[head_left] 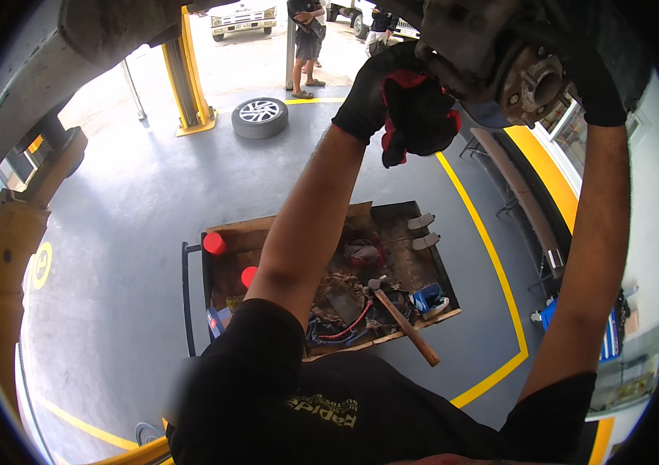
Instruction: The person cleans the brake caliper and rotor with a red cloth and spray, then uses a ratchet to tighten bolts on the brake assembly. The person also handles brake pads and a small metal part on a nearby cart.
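My left hand (383,81), in a black glove, is raised beside the underside of a lifted vehicle (461,43), holding a bunched black and red cloth (418,120). The cloth hangs just left of a rusty wheel hub (531,81) with studs. My right hand (593,81), also gloved in black, reaches up at the right of the hub against dark parts; its fingers are lost in shadow. Below, a worn tray (445,288) carries a wooden-handled hammer (408,318), two brake pads (424,240), red cans (215,242), hoses and rags.
A detached wheel (259,116) lies on the floor. Yellow lift posts (188,77) stand at left and back. A bench (511,190) runs along the right wall, with a blue rack (546,316) below. People (304,46) stand near parked trucks (242,19) outside.
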Motion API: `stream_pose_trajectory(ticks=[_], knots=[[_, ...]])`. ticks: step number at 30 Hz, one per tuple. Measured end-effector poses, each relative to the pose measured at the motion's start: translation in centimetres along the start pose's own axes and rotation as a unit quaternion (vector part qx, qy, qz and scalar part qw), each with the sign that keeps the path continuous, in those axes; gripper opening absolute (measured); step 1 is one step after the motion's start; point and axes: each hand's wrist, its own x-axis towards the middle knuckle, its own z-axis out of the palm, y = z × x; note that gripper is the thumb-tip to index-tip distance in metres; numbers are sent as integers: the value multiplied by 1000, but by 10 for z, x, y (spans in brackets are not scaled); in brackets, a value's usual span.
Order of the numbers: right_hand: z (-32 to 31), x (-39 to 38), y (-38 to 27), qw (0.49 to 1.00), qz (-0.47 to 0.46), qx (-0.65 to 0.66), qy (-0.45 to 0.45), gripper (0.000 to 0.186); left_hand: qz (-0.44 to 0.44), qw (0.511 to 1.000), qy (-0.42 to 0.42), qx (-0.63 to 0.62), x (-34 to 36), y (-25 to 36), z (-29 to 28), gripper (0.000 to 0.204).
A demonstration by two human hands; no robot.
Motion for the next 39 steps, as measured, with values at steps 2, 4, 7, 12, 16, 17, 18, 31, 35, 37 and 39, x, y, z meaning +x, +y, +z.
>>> stream_pose_trajectory(ticks=[2,4,7,12,16,17,18,31,35,37,39], knots=[[-4,3,-1,994,-53,-94,-11,76,43,992,-9,114,6,1,-1,26],[-2,4,-1,991,-67,-111,-10,75,119,950,-22,288,9,6,-9,24],[6,-3,2,998,-17,-59,29,70,92,977,-14,193,8,2,-4,24],[-15,-13,11,993,62,-51,91,64,81,991,-8,102,-1,-20,-5,26],[-4,-7,9,998,25,-10,62,65,98,983,25,155,1,-4,32,30],[0,-4,9,998,24,17,47,67,109,976,37,182,-1,-3,35,30],[4,-1,9,998,23,42,32,68,120,969,48,209,-1,-2,38,30],[26,5,-8,967,-69,-246,13,76,161,946,98,264,-4,-13,45,32],[28,4,-8,965,-68,-251,17,77,159,948,103,256,1,-17,39,32],[27,2,-7,965,-63,-253,19,78,143,955,105,236,1,-20,36,33],[25,-1,-6,965,-60,-254,22,78,76,986,125,81,-1,-31,34,34]])
